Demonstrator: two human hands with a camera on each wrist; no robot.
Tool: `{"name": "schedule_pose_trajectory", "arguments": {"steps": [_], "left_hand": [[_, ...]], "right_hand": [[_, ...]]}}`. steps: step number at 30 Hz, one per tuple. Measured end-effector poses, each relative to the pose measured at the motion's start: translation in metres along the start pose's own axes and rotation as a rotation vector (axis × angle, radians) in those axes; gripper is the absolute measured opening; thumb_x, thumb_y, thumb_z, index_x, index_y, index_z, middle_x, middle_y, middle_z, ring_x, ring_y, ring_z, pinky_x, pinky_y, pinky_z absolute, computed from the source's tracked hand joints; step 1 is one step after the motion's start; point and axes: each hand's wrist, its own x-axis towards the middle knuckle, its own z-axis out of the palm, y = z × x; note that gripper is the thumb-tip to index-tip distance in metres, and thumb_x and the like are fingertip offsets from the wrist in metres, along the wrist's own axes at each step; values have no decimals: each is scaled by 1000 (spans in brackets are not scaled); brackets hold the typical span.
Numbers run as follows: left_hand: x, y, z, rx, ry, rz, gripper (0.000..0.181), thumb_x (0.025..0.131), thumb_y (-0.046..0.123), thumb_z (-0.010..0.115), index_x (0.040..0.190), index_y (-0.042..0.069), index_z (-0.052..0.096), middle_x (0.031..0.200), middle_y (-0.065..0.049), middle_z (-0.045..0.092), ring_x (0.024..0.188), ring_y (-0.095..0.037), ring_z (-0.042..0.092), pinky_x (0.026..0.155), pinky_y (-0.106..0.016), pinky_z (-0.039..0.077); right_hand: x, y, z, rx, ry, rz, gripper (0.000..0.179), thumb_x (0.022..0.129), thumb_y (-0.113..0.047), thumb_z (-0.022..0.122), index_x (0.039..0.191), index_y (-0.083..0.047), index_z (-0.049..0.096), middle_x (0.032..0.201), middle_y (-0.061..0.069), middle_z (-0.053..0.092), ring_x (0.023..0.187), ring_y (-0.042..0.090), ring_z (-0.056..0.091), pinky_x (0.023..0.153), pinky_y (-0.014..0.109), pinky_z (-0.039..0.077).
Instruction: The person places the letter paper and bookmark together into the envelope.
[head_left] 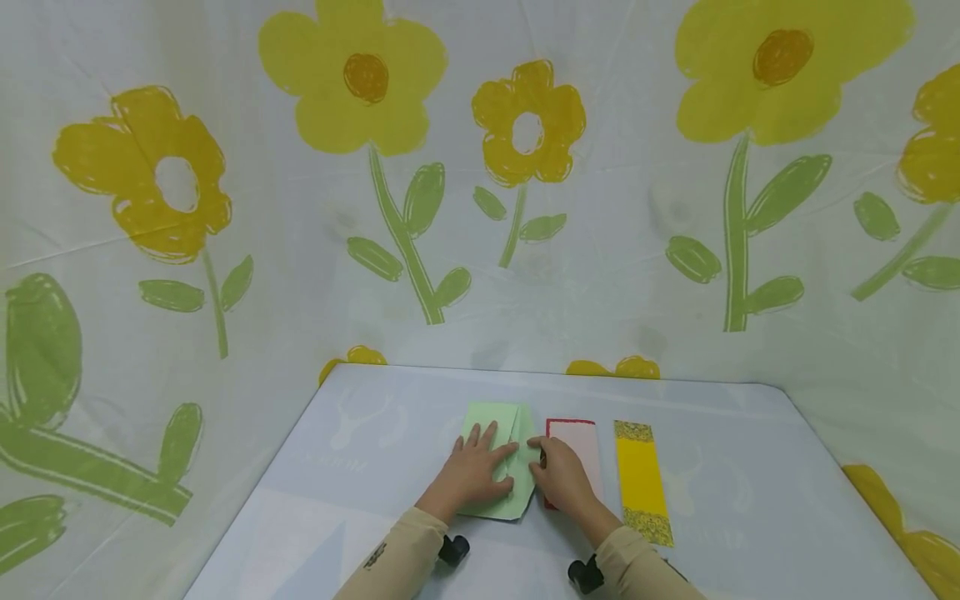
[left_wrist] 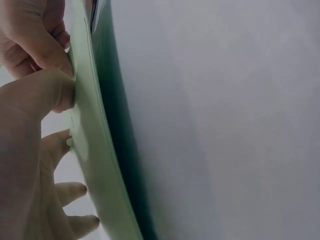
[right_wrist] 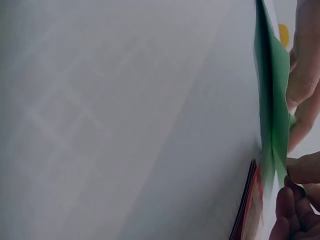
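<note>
Beneath the spread, straight fingers of the left hand (head_left: 470, 473) and, at its right edge, in the thumb-and-finger pinch of the right hand (head_left: 564, 477): the folded green paper (head_left: 522, 467), on the pale table (head_left: 360, 450). Long axis from near side to far; near-right corner slanted. Right of the green paper, partly behind the right hand, a red-edged packet (head_left: 577, 437); farther right, a yellow strip (head_left: 642, 483) with patterned ends. Beyond the green paper, upright, a white flower-printed sheet (head_left: 615, 250).

White table (head_left: 750, 508), bearing one pale pink, red-edged card (head_left: 582, 437) and, apart at its right, one yellow strip (head_left: 641, 482) with speckled ends; behind, white backdrop (head_left: 607, 258) printed with yellow flowers and green leaves.
</note>
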Motion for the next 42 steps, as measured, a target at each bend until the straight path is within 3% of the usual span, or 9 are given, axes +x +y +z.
{"name": "schedule_pose_trajectory", "arguments": {"steps": [12,20,30,37,42], "left_hand": [[-1,-5,0,-52,-2,-32,64,93,64,58,151,36,49,166,-16,27,146,-52,28,112,-62,34],[-6,-13,-3,-158,-23,-50,82,82,82,58,152,41,45,169,-13,19,148,-50,25,100,-65,45],[-8,-29,-13,-270,-46,19,99,69,80,73,155,44,39,169,-12,15,150,-45,24,101,-61,46],[-8,-32,-16,-271,-24,77,100,65,76,79,152,40,45,167,-19,20,146,-44,35,100,-58,48],[-8,-31,-16,-265,-22,68,99,65,77,78,151,40,45,167,-17,20,143,-43,40,100,-55,49]], "right_hand": [[-1,4,0,6,10,-8,31,89,-4,74,119,0,70,93,4,64,77,15,50,75,35,51],[-1,3,0,20,-7,8,31,89,-4,74,120,-1,69,93,4,64,76,15,50,74,34,51],[-2,3,-3,52,10,-6,31,88,0,72,119,0,69,82,0,53,71,14,47,64,28,45],[0,4,-3,64,29,13,30,90,-3,71,120,-2,69,81,-1,53,71,14,47,64,27,44],[0,5,-3,73,34,18,30,91,-2,71,121,-5,69,84,0,55,73,15,49,66,29,45]]}}
